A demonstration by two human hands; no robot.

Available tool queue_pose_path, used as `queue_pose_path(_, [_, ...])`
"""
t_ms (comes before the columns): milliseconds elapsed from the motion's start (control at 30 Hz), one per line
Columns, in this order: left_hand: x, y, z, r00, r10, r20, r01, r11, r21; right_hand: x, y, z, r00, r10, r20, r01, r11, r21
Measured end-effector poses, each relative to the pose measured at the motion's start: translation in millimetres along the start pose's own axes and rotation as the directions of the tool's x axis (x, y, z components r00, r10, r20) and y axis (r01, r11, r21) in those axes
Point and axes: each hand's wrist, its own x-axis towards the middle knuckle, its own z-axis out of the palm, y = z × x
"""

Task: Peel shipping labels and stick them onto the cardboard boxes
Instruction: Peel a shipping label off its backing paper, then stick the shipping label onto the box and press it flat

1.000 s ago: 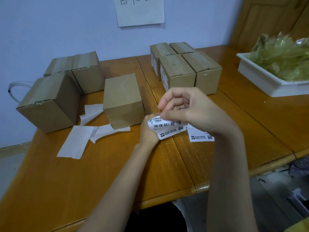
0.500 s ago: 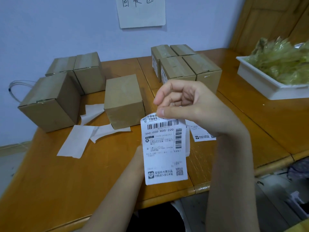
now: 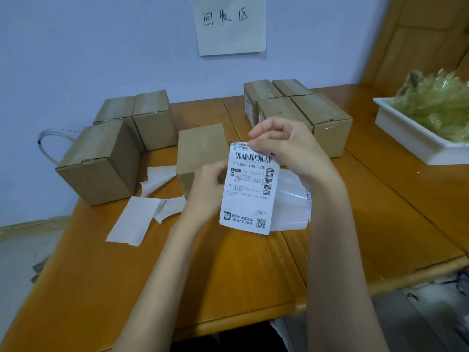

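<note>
Left hand (image 3: 206, 191): fingers curled, seen pinching the left edge of the shipping label (image 3: 250, 189); grip partly hidden behind the paper. Label is held upright above the worktop (image 3: 241, 275), printed side to the camera, barcode at top, QR code at bottom. Backing sheet (image 3: 291, 201) is seen peeled away behind the label, to its right. Right hand (image 3: 286, 148): label's top edge is pinched between thumb and forefinger, other fingers curled.

Left of the label: three cardboard boxes (image 3: 106, 158) are grouped near the wall, with discarded backing strips (image 3: 142, 217) lying flat on the worktop in front of them. A single box (image 3: 200, 153) stands just behind the left hand, partly covered by it. Behind and right of the label: four taped boxes (image 3: 299, 110) are packed together, touching. Far right of the label: a white tray (image 3: 411, 138) with crumpled yellowish film (image 3: 436, 102) in it. Above the label, a handwritten paper sign (image 3: 231, 24) is fixed to the wall.
</note>
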Motion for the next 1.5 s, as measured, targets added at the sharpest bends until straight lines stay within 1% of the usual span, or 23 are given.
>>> queue_pose_path(33, [2, -1, -5, 0.996, -0.050, -0.073, 0.045, 0.996, -0.072, 4, 1, 3, 1.000, 0.000, -0.010, 0.000, 1.000, -0.001])
queue_pose_path(100, [3, 0, -19, 0.948, -0.197, -0.248, 0.123, 0.950, -0.285, 14, 2, 10, 1.000, -0.001, -0.022, 0.001, 1.000, -0.004])
queue_pose_path(133, [3, 1, -25, 0.923, -0.261, -0.281, 0.139, 0.911, -0.389, 19, 2, 14, 1.000, -0.003, -0.030, 0.003, 1.000, -0.005])
queue_pose_path(167, [4, 3, -30, 0.911, -0.294, -0.291, 0.147, 0.888, -0.437, 25, 3, 19, 0.999, -0.010, -0.042, 0.009, 1.000, -0.011])
queue_pose_path(200, [4, 5, -34, 0.903, -0.321, -0.284, 0.171, 0.878, -0.448, 31, 3, 24, 0.998, -0.020, -0.056, 0.018, 0.999, -0.029])
queue_pose_path(300, [6, 6, -44, 0.897, -0.336, -0.288, 0.237, 0.915, -0.328, 46, 2, 42, 0.996, -0.039, -0.080, 0.030, 0.993, -0.114])
queue_pose_path(400, [10, 3, -53, 0.898, -0.343, -0.276, 0.250, 0.913, -0.322, 59, -1, 58, 0.993, -0.074, -0.089, 0.055, 0.977, -0.206])
queue_pose_path(467, [13, 0, -59, 0.908, -0.349, -0.230, 0.264, 0.906, -0.332, 66, 1, 68, 0.977, -0.154, -0.147, 0.092, 0.928, -0.361])
queue_pose_path(533, [18, -1, -64, 0.911, -0.362, -0.195, 0.279, 0.893, -0.353, 73, 3, 76, 0.948, -0.254, -0.193, 0.122, 0.847, -0.518])
queue_pose_path(600, [23, -3, -67, 0.906, -0.379, -0.188, 0.285, 0.875, -0.391, 78, 9, 83, 0.921, -0.329, -0.209, 0.145, 0.787, -0.599])
queue_pose_path(733, [32, -11, -74, 0.890, -0.418, -0.182, 0.326, 0.863, -0.386, 83, 22, 92, 0.878, -0.421, -0.229, 0.188, 0.742, -0.644])
queue_pose_path(833, [34, -16, -75, 0.886, -0.438, -0.153, 0.345, 0.843, -0.413, 88, 28, 91, 0.891, -0.405, -0.205, 0.180, 0.731, -0.659])
queue_pose_path(967, [36, -18, -76, 0.881, -0.454, -0.134, 0.347, 0.813, -0.468, 93, 24, 87, 0.873, -0.431, -0.229, 0.182, 0.722, -0.668])
queue_pose_path(1100, [40, -19, -77, 0.890, -0.442, -0.113, 0.344, 0.814, -0.469, 95, 27, 90, 0.884, -0.396, -0.249, 0.151, 0.746, -0.649])
queue_pose_path(1267, [39, -22, -81, 0.890, -0.444, -0.106, 0.347, 0.807, -0.478, 94, 28, 99, 0.909, -0.360, -0.210, 0.131, 0.725, -0.676])
queue_pose_path(1367, [37, -25, -81, 0.893, -0.427, -0.144, 0.317, 0.822, -0.472, 95, 29, 105, 0.928, -0.324, -0.185, 0.102, 0.698, -0.708])
queue_pose_path(1500, [34, -28, -81, 0.898, -0.402, -0.181, 0.280, 0.837, -0.470, 93, 31, 106, 0.945, -0.295, -0.144, 0.102, 0.681, -0.725])
